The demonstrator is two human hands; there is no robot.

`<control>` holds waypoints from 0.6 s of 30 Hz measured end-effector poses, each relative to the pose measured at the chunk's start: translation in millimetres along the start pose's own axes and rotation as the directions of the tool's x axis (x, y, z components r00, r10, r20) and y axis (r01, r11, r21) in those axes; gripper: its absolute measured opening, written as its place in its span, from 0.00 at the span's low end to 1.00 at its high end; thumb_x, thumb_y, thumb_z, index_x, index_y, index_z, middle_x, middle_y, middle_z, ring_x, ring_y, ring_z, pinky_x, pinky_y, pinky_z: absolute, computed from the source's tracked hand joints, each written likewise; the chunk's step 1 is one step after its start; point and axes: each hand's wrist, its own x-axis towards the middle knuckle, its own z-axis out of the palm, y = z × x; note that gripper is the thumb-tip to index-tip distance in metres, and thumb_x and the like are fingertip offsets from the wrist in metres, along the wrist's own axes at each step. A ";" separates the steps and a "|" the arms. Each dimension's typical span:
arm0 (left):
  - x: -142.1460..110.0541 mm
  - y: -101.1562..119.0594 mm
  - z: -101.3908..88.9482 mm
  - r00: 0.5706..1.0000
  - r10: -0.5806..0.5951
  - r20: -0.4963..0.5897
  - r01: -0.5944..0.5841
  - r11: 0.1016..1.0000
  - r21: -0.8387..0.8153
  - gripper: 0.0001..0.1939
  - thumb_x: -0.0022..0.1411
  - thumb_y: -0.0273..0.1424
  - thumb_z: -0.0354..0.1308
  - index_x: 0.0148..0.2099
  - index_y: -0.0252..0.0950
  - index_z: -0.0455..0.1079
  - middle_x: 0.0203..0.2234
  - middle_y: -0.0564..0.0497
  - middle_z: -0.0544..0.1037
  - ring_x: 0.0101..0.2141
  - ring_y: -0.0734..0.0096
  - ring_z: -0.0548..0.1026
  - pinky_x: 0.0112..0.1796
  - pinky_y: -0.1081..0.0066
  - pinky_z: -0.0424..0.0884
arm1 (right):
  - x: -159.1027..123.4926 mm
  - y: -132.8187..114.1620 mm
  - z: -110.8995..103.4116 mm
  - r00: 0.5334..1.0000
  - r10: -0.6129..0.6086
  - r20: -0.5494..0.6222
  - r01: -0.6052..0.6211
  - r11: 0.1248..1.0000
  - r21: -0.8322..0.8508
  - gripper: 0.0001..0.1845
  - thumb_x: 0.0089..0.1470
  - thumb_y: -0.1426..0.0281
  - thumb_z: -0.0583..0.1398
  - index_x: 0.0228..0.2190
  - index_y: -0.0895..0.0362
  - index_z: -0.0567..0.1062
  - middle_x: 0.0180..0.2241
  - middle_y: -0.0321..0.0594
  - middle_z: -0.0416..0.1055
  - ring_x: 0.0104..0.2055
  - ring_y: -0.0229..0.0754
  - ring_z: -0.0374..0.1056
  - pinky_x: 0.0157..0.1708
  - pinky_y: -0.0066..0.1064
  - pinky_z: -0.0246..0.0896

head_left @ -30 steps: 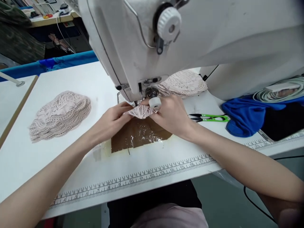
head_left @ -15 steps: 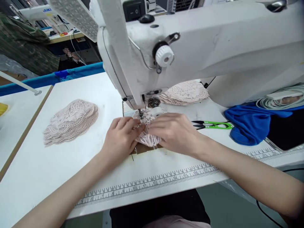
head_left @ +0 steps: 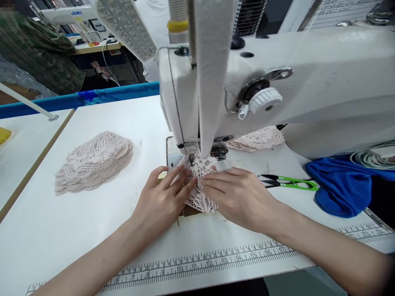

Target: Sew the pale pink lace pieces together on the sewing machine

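Observation:
A pale pink lace piece [head_left: 200, 193] lies flat under the presser foot of a white sewing machine [head_left: 277, 86]. My left hand [head_left: 162, 201] rests on its left side, fingers stretched out and pressing the lace down. On the lace's right side lies my right hand [head_left: 237, 193], fingers also flat and extended toward the needle. A white strip [head_left: 210, 82] hangs down in front of the machine head to the needle area.
A stack of pink lace pieces [head_left: 94, 162] sits on the white table [head_left: 77, 230] to the left; another stack [head_left: 257, 139] lies behind the machine. Green thread snips [head_left: 288, 183] and blue cloth [head_left: 342, 185] are at right. A ruler strip [head_left: 200, 265] runs along the front edge. A person in green stands at far left.
The lace piece went from pinched up between both hands to lying flat under the presser foot, with both hands flattened on it. My head has risen and shifted left.

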 end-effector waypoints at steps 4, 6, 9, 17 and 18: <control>0.3 -0.2 -0.6 1.000 -0.007 -0.004 0.007 1.000 -0.006 0.13 0.66 0.25 0.53 0.51 0.35 0.73 0.48 0.45 0.78 0.53 0.57 0.72 0.50 0.56 0.61 | 0.6 -0.6 0.4 1.000 0.004 -0.007 -0.004 1.000 0.011 0.19 0.51 0.85 0.50 0.29 0.59 0.78 0.31 0.40 0.78 0.33 0.39 0.73 0.45 0.33 0.66; 1.0 -0.5 -0.8 1.000 -0.010 -0.007 0.010 1.000 -0.006 0.13 0.66 0.25 0.53 0.50 0.35 0.73 0.48 0.45 0.78 0.53 0.58 0.72 0.49 0.57 0.61 | 0.4 -0.4 1.2 1.000 0.001 -0.018 -0.001 1.000 0.018 0.19 0.51 0.84 0.50 0.29 0.59 0.78 0.30 0.40 0.78 0.32 0.40 0.73 0.45 0.34 0.66; 1.6 -1.7 0.7 1.000 -0.015 -0.008 0.015 1.000 -0.003 0.14 0.66 0.25 0.52 0.52 0.36 0.72 0.48 0.45 0.78 0.53 0.59 0.72 0.50 0.57 0.60 | 0.4 0.7 2.2 0.999 -0.001 -0.032 0.001 1.000 0.020 0.19 0.51 0.84 0.50 0.29 0.60 0.78 0.30 0.41 0.78 0.32 0.40 0.73 0.44 0.34 0.67; 2.8 -5.6 4.6 1.000 -0.017 -0.004 0.017 1.000 0.013 0.16 0.65 0.24 0.53 0.53 0.36 0.71 0.50 0.44 0.77 0.54 0.59 0.71 0.51 0.56 0.59 | 3.6 4.6 4.0 0.999 -0.007 -0.051 0.007 1.000 0.000 0.18 0.54 0.83 0.50 0.31 0.62 0.78 0.33 0.43 0.79 0.34 0.41 0.74 0.44 0.35 0.67; 2.6 -5.1 3.8 1.000 -0.009 -0.011 0.009 1.000 0.007 0.16 0.65 0.23 0.53 0.53 0.36 0.71 0.50 0.45 0.77 0.53 0.59 0.71 0.51 0.56 0.59 | 3.8 4.6 4.6 0.998 -0.013 -0.057 0.013 1.000 -0.008 0.18 0.55 0.83 0.50 0.31 0.62 0.78 0.34 0.43 0.79 0.35 0.41 0.74 0.43 0.35 0.68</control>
